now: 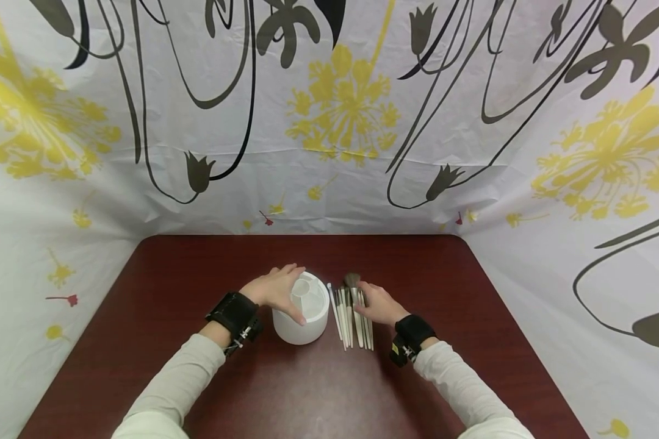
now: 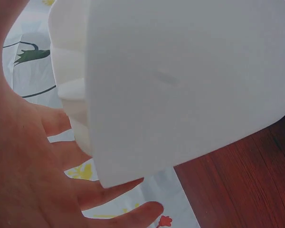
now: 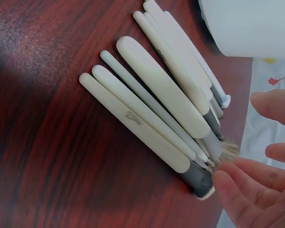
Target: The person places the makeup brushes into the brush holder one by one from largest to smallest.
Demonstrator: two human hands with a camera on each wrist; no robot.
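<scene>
Brushes (image 3: 165, 90), probably light and stiff, best pinched mid-handle, are lying on the counter (image 1: 318, 396) beside a cup (image 1: 302, 333); right hand (image 1: 383, 305) is holding fingers parted near the bristles (image 3: 228, 151), left hand (image 1: 274, 289) is gripping the cup, fingers spread.

Off-white long sleeves (image 1: 176, 381), wide black wristbands (image 1: 234, 315)
</scene>
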